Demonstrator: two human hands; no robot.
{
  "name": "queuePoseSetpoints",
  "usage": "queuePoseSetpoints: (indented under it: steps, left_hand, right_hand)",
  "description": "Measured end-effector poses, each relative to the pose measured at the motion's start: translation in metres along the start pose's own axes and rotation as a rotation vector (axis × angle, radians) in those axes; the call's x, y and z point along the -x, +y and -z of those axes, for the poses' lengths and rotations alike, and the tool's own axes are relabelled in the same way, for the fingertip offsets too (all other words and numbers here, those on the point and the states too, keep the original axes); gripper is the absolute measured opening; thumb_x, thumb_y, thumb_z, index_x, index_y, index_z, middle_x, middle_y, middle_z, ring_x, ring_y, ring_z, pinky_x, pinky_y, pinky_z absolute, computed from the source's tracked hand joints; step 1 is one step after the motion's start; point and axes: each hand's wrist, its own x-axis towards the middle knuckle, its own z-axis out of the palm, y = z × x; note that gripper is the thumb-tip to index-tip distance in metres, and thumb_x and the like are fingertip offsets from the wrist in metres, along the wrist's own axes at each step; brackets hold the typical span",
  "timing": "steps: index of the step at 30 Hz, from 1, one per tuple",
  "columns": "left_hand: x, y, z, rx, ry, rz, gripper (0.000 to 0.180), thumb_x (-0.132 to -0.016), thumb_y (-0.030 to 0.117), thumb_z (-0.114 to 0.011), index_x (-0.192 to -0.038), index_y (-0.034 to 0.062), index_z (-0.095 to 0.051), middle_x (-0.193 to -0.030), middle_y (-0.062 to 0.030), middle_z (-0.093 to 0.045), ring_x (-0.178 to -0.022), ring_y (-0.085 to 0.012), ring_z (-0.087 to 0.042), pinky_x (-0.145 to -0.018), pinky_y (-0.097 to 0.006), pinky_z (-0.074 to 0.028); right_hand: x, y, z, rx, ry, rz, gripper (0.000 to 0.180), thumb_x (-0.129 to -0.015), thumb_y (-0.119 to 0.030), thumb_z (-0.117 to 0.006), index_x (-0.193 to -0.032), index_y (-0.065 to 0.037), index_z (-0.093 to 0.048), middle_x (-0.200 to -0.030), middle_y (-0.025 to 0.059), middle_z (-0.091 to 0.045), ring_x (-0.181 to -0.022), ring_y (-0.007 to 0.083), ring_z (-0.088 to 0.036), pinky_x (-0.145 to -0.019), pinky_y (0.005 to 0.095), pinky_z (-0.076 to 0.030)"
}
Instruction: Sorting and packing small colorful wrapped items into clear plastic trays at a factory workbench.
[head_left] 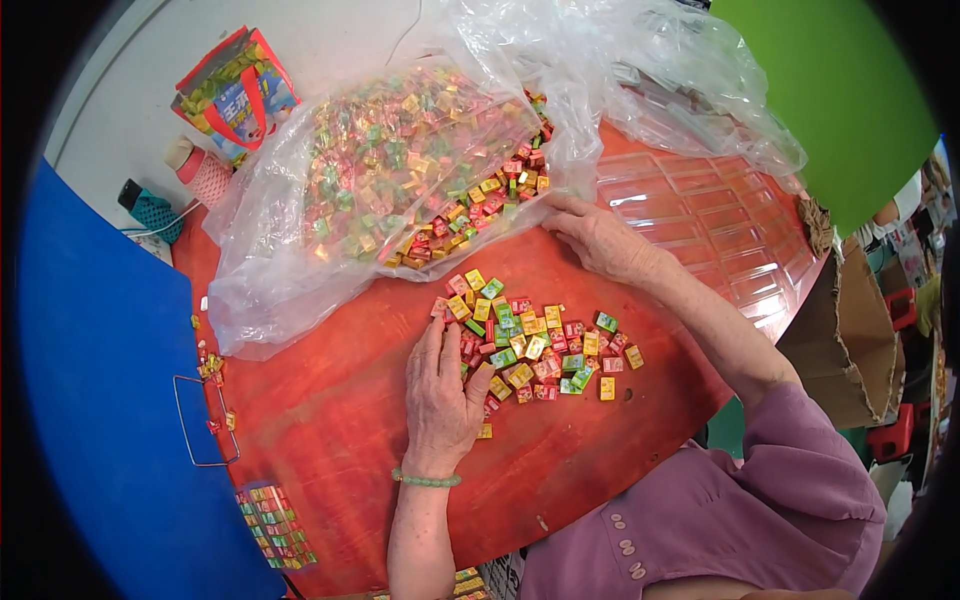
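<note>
My left hand, with a green bead bracelet at the wrist, lies palm down along the left side of a loose pile of tiny boxes. Its fingers are stretched out and touch the nearest ones. The pile is a mix of red, yellow, green and pink. Beyond it lies a large clear plastic bag, filled with more such boxes that spill at its mouth. At the right of that mouth, my right hand touches the bag's edge, fingers apart and slightly bent; its thumb is hidden.
Clear plastic trays cover the red table's far right, partly under crumpled plastic sheeting. A filled tray is at the left edge, near a wire loop. A cardboard box stands at right; a gift bag behind.
</note>
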Motion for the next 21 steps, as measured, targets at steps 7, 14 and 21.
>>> queuePoseSetpoints:
  steps: [7, 14, 21]
  left_hand:
    - [-0.001, 0.0, -0.001, -0.009, -0.005, -0.003, 0.072, -0.105, 0.051, -0.05, -0.144, -0.01, -0.047, -0.157, -0.0265, -0.041, -0.141, -0.0432, -0.044, -0.114, -0.052, -0.039]
    - [-0.001, -0.002, -0.002, -0.003, 0.01, -0.012, 0.071, -0.105, 0.05, -0.051, -0.144, -0.0099, -0.048, -0.157, -0.0271, -0.041, -0.14, -0.0434, -0.045, -0.114, -0.052, -0.039]
    - [0.0, -0.001, -0.002, -0.012, 0.01, -0.004, 0.071, -0.105, 0.05, -0.052, -0.143, -0.0097, -0.048, -0.155, -0.0273, -0.043, -0.139, -0.0435, -0.046, -0.114, -0.052, -0.039]
  right_hand:
    - [-0.003, 0.015, -0.012, 0.109, 0.074, 0.005, 0.014, -0.09, -0.01, -0.072, -0.1, 0.001, -0.071, -0.107, 0.0158, -0.065, -0.103, 0.0357, -0.064, -0.089, 0.0444, -0.053]
    - [-0.017, 0.021, -0.026, 0.148, 0.178, -0.019, 0.013, -0.087, -0.013, -0.073, -0.089, -0.001, -0.07, -0.1, 0.0158, -0.065, -0.101, 0.0371, -0.063, -0.088, 0.0463, -0.052]
    - [-0.008, 0.013, -0.03, 0.239, 0.204, -0.041, 0.013, -0.089, -0.01, -0.069, -0.093, 0.0, -0.062, -0.099, 0.0172, -0.064, -0.101, 0.0395, -0.062, -0.091, 0.0495, -0.048]
